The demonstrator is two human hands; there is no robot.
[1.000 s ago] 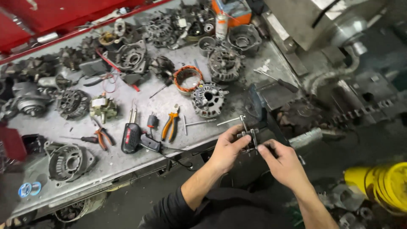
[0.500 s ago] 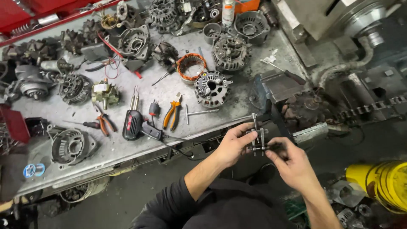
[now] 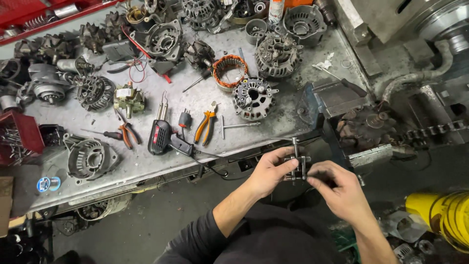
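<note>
My left hand [image 3: 268,171] and my right hand [image 3: 338,189] together hold a small metal puller tool [image 3: 296,163] with a threaded centre screw, just in front of the workbench's front edge. The left fingers pinch its left side, the right fingers grip its right side. A blue bench vise [image 3: 328,100] is fixed to the bench right behind the tool. A round alternator housing [image 3: 253,98] lies on the bench above my hands, with a T-handle wrench [image 3: 233,126] and orange-handled pliers [image 3: 205,125] beside it.
The grey metal workbench [image 3: 146,171] is covered with alternator parts, a copper stator ring [image 3: 230,71], a black soldering gun [image 3: 159,137] with cord, red pliers [image 3: 128,134] and a red parts bin [image 3: 19,137]. Machinery with a chain [image 3: 430,132] stands right; a yellow container [image 3: 444,215] sits at lower right.
The view has shifted a little, so the bench sits lower in the frame. Both hands have stayed on the puller tool, with the fingers shifting slightly around it.
</note>
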